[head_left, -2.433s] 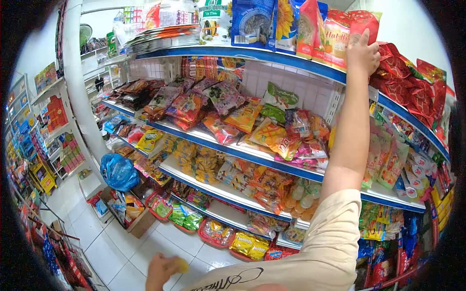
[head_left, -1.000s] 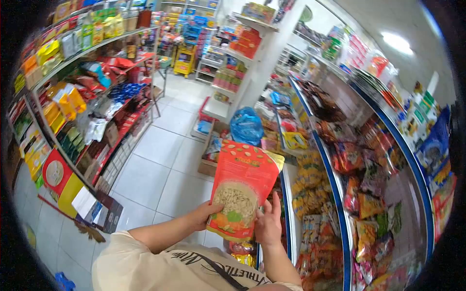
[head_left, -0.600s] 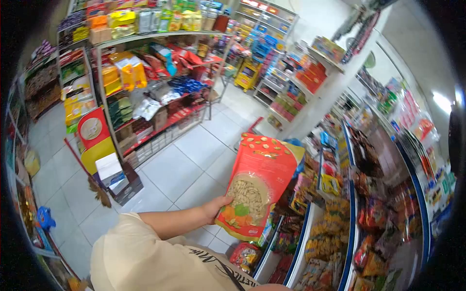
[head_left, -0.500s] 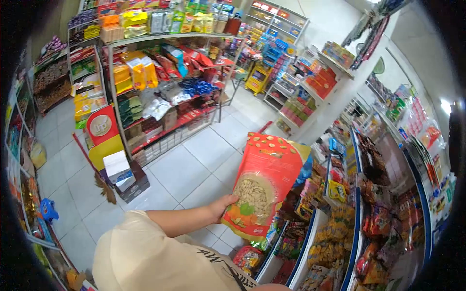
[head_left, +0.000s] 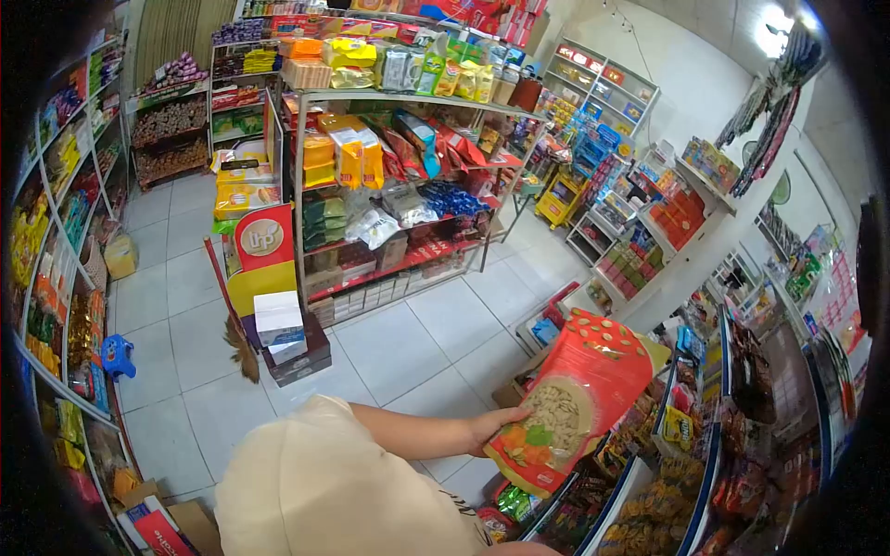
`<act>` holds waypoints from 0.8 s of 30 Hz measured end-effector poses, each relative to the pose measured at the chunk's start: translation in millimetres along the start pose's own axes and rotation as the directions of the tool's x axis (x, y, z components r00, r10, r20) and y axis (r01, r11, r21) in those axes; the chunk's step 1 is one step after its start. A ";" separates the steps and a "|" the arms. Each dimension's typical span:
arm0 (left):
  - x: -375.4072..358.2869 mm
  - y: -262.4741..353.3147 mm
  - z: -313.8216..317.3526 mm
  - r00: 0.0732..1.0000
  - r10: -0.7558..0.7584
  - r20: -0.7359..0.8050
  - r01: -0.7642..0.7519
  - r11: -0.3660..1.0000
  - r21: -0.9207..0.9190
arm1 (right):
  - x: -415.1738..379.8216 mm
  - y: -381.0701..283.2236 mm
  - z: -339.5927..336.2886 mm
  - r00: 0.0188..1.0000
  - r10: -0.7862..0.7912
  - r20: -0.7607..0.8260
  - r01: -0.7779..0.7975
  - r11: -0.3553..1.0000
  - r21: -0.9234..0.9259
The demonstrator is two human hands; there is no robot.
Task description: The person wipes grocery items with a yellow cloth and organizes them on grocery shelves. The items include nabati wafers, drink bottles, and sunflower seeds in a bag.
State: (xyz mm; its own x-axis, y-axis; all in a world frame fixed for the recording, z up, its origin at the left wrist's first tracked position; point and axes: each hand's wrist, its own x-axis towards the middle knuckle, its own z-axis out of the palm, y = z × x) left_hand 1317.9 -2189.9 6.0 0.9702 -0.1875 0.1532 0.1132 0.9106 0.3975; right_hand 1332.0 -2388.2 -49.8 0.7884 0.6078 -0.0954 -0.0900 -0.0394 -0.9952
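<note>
My left hand (head_left: 496, 428) is closed on the lower left edge of a red bag of pumpkin seeds (head_left: 570, 403). The thumb lies on the front of the bag, while the other fingers are hidden behind it. A round clear window in the bag shows pale seeds. The bag is held tilted above the snack shelves on my right. A sliver of skin shows at the bottom edge, but my right hand is out of view.
Snack racks (head_left: 649, 482) with hanging packets stand close on my right. Ahead is a stocked metal shelf (head_left: 417, 93). Boxes (head_left: 297, 347), a broom (head_left: 241, 352) and a blue stool (head_left: 118, 355) stand on the tiled floor (head_left: 213, 417). More shelves (head_left: 83, 306) line the left.
The view has turned to the left and up, so the shelves sit further right. The bag stays in my left hand and now appears lower and further right.
</note>
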 end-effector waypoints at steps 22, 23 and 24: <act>-15.6 -110.3 -20.9 0.710 -0.701 -0.060 0.642 0.680 -0.355 | -4.7 -38.9 -54.5 0.909 -0.240 -0.342 0.388 0.788 0.478; -18.9 -109.9 -17.7 0.670 -0.740 -0.060 0.669 0.637 -0.383 | 4.5 -35.2 -65.4 0.864 -0.308 -0.398 0.436 0.852 0.289; -20.0 -111.7 -18.7 0.667 -0.744 -0.041 0.660 0.616 -0.431 | 11.8 -28.4 -72.6 0.874 -0.266 -0.406 0.376 0.900 0.220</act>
State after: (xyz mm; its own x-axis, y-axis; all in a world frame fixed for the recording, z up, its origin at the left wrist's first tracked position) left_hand 1289.9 -2280.9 -58.4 0.5720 -0.7873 -0.2301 0.8021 0.5956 -0.0439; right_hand 1388.0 -2437.5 -24.4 0.9604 0.2194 0.1720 0.0819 0.3679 -0.9262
